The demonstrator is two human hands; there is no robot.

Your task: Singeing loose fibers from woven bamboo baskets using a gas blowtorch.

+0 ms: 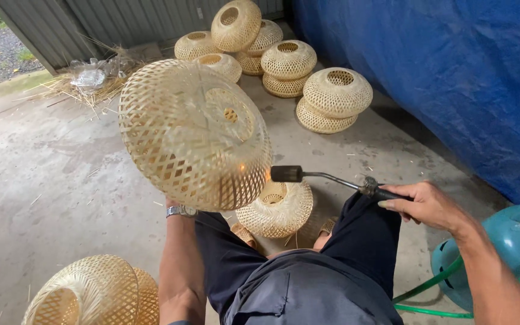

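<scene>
A seated person's left hand [176, 207], mostly hidden and seemingly gripping from behind, held up a woven bamboo shade [195, 133]. The right hand [424, 204], fingers clenched on a gas torch [326, 177], aimed its nozzle at the shade's lower edge. Singeing seemed underway; turning the shade looked next. More shades [278, 207] lay on the concrete floor [49, 174].
</scene>
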